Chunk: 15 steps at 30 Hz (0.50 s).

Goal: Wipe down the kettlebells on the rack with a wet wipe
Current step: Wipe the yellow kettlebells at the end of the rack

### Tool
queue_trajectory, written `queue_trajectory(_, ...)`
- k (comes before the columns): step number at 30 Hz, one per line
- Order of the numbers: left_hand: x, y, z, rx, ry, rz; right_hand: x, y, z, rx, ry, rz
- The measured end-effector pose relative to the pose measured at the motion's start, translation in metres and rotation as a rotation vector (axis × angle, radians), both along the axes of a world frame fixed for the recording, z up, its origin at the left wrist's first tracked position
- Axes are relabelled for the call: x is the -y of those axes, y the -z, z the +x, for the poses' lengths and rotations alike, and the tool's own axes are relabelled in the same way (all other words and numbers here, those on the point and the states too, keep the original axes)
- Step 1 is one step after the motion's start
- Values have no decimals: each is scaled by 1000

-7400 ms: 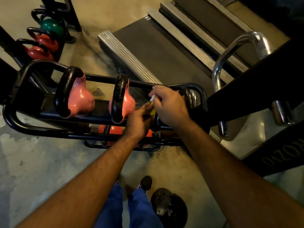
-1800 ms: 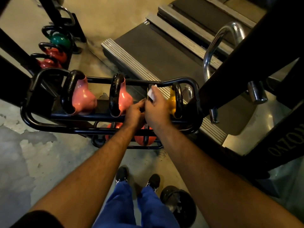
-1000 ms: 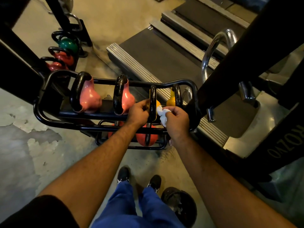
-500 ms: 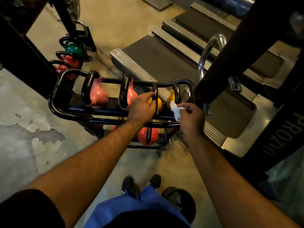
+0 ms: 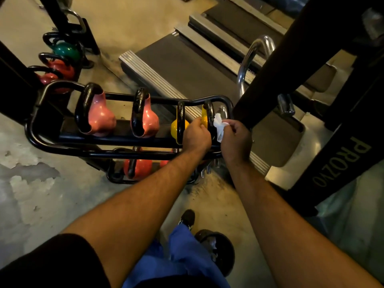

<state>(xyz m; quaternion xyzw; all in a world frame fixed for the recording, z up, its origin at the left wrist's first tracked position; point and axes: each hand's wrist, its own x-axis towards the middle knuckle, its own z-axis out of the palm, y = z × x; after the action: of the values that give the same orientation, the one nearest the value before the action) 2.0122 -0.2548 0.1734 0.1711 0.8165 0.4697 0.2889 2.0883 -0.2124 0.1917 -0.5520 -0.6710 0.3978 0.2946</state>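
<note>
While my left hand [image 5: 196, 135] grips the rightmost yellow kettlebell [image 5: 204, 118] on the rack [image 5: 33, 136], my right hand [image 5: 235, 137] pinches the wipe [image 5: 218, 124], at its eleven o'clock, touching the kettlebell's handle.

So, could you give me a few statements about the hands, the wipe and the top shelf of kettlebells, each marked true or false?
1. The right hand pinches the white wipe. True.
2. The left hand rests on a pink kettlebell. False: it is at the rightmost yellow kettlebell, by its black handle.
3. The rack's top shelf holds two pink and two yellow kettlebells. True.
4. The wipe lies on the floor. False: it is held up beside the rightmost yellow kettlebell.
</note>
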Motion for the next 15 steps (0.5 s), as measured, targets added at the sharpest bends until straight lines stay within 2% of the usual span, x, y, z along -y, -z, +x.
queue_trajectory(6, -32, 7, -12, 181, -137, 24, -16, 13, -3, 9, -65, 119)
queue_trajectory(9, -37, 17, -16, 266, -134, 48, -17, 16, -6, 10, -60, 142)
queue_trajectory(15, -28, 4, -14, 477, -225, 139, -15, 23, -12, -67, 21, 53)
